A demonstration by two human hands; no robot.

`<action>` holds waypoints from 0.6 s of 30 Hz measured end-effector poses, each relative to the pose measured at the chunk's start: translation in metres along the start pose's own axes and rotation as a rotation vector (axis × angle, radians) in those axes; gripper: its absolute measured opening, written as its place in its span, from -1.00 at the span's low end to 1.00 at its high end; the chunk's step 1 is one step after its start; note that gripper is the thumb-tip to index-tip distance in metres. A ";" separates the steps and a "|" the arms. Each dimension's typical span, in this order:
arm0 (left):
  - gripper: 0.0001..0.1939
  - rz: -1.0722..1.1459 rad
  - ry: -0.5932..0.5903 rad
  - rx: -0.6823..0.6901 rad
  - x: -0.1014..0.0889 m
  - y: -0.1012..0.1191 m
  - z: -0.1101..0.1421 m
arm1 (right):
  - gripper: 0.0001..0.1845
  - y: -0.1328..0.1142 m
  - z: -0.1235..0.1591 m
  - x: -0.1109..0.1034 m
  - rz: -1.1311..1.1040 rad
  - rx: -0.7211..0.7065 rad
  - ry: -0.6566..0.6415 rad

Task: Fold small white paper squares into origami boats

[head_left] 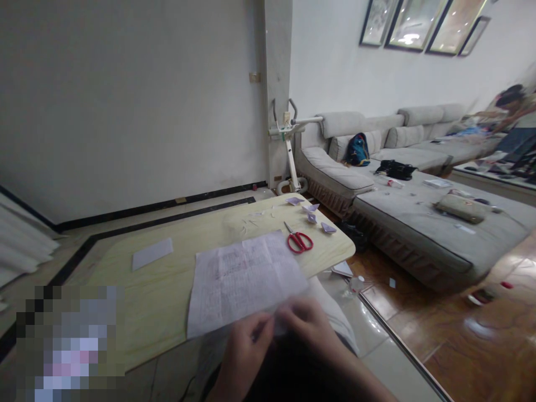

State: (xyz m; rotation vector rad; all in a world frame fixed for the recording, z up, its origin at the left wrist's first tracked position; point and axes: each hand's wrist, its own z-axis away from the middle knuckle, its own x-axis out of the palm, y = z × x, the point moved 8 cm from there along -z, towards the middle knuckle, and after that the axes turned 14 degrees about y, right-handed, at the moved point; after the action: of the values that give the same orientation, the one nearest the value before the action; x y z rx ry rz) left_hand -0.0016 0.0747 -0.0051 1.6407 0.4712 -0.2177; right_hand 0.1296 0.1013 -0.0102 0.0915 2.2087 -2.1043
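My left hand (250, 343) is closed in a pinch at the table's near edge. Right beside it is my right hand (305, 319), also pinched and blurred, its fingertips almost meeting the left ones. Whatever lies between the fingers is mostly hidden; only a pale sliver shows. Just beyond both hands a large creased printed sheet (243, 279) lies flat, its near edge partly behind my fingers. Red-handled scissors (298, 241) rest to the right of the sheet, blades pointing away. Small folded paper pieces, among them one folded paper (328, 228), sit near the far right corner.
The pale yellow table (167, 304) also carries a white paper rectangle (153, 254) and thin paper scraps (251, 220). Beyond its right end stands a grey sofa (419, 234) with bags on it. A clear bottle (357, 283) is below the table's right side. Another person (517, 111) bends at far right.
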 end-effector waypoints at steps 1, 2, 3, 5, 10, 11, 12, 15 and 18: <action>-0.71 -0.022 0.016 0.030 -0.001 0.003 0.000 | -0.73 0.001 0.000 0.001 0.016 -0.011 0.000; -0.71 -0.049 0.028 0.059 -0.002 0.005 0.000 | -0.76 0.001 0.001 0.002 0.025 -0.015 -0.004; -0.72 -0.075 0.033 0.085 -0.003 0.008 0.001 | -0.78 0.002 0.001 0.004 0.026 -0.015 -0.009; -0.71 -0.107 0.039 0.131 -0.005 0.012 0.002 | -0.79 0.001 0.002 0.005 0.015 -0.009 -0.014; -0.69 -0.075 0.041 0.110 -0.007 0.007 0.001 | -0.71 -0.004 0.001 0.005 -0.046 0.031 -0.008; -0.69 -0.055 0.042 0.080 -0.007 0.004 0.001 | -0.68 -0.004 0.000 0.006 -0.060 0.050 -0.016; -0.69 -0.034 0.048 0.052 -0.008 0.000 0.000 | -0.64 -0.004 0.000 0.006 -0.071 0.065 -0.026; -0.67 -0.003 0.074 0.017 -0.009 -0.005 -0.001 | -0.55 -0.005 -0.001 0.006 -0.075 0.067 -0.037; -0.68 -0.008 0.049 0.002 -0.007 -0.005 -0.001 | -0.48 -0.002 -0.001 0.004 -0.064 0.044 -0.021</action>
State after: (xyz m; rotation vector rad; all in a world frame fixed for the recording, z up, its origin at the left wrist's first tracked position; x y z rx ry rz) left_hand -0.0100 0.0746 -0.0068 1.6495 0.5145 -0.1842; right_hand 0.1255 0.1024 -0.0084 0.0013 2.1831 -2.1765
